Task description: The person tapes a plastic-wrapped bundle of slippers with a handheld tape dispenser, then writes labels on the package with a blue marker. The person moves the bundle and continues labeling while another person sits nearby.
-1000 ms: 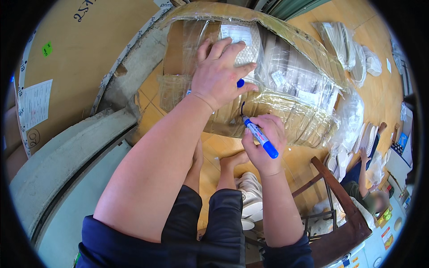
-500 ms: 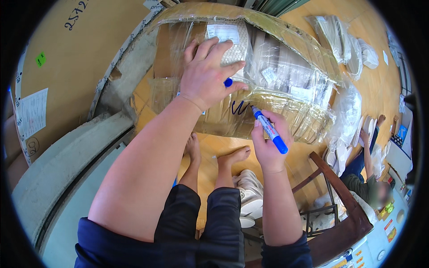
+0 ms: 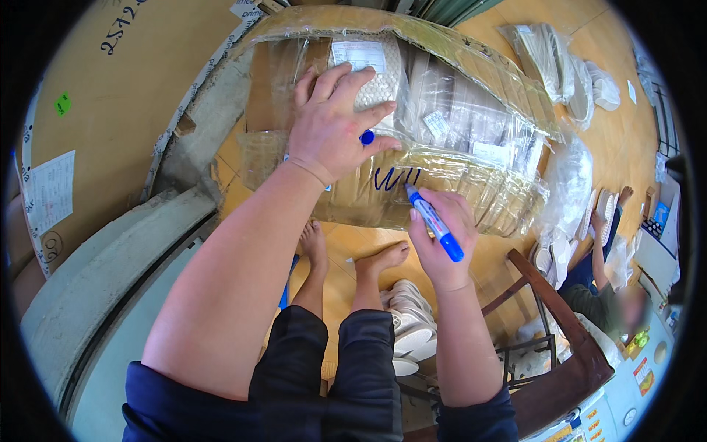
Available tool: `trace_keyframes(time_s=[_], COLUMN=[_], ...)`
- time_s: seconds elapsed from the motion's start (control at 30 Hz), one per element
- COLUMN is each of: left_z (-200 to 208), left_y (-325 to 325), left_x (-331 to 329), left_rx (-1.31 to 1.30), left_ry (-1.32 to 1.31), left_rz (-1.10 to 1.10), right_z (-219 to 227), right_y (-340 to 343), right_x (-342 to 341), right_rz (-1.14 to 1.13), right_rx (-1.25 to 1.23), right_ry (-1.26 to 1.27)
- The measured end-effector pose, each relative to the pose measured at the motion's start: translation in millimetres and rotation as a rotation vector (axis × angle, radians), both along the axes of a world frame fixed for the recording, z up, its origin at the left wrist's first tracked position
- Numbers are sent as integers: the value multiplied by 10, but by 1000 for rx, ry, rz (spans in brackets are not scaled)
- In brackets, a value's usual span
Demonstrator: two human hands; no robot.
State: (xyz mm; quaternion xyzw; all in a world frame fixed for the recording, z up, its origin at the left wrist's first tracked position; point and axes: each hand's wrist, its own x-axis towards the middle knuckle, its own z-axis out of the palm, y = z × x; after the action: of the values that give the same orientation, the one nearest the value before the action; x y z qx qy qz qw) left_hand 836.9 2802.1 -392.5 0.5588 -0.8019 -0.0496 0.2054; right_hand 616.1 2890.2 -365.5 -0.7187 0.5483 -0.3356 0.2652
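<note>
A cardboard box [image 3: 353, 208] wrapped in clear plastic is in front of me, its near flap carrying dark blue handwriting. My right hand [image 3: 451, 234] grips a blue-and-white marker pen [image 3: 436, 225], its tip at the last stroke on the flap. My left hand [image 3: 324, 129] rests on the box with fingers spread, and a blue marker cap [image 3: 367, 138] sticks out between its thumb and forefinger. Under the fingertips lies a bagged white textured item [image 3: 381, 90] with a paper label. Beside it are several pale items in clear bags [image 3: 471, 110].
A large carton [image 3: 110, 110] stands at the left, beside a concrete ledge [image 3: 110, 228]. A brown wooden chair [image 3: 567, 335] is at the lower right. Stacked white soles [image 3: 412, 335] lie near my feet. Bagged footwear [image 3: 541, 55] covers floor at upper right, and another person [image 3: 611, 302] sits at far right.
My right hand has drawn more strokes with the marker, lengthening the writing on the flap. My left hand stays on the box with the cap. The whole view has shifted slightly.
</note>
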Motion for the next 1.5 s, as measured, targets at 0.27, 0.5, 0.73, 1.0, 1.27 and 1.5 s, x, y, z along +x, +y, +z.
trace_keyframes(time_s=[0.27,0.5,0.73,1.0,1.27,1.5], left_z=[-9,-20,-14,-10,-5,20], left_y=[7,9,19,4,3,6], left_x=[5,9,2,14,5,3], left_rx=[1,-5,-4,-9,-17,4], left_ry=[5,5,-8,-12,-21,-32], left_rz=[-6,-7,1,-8,-9,-7], right_z=[-8,-15,-99,-109,-80,6], right_y=[9,-21,19,140,4,33], right_x=[-56,-150,-209,-286,-436,-339], right_rz=[-119,-307,-288,-353,-345,-266], right_rx=[50,89,53,136,116,76], right_ry=[-66,-74,6,-101,49,-27])
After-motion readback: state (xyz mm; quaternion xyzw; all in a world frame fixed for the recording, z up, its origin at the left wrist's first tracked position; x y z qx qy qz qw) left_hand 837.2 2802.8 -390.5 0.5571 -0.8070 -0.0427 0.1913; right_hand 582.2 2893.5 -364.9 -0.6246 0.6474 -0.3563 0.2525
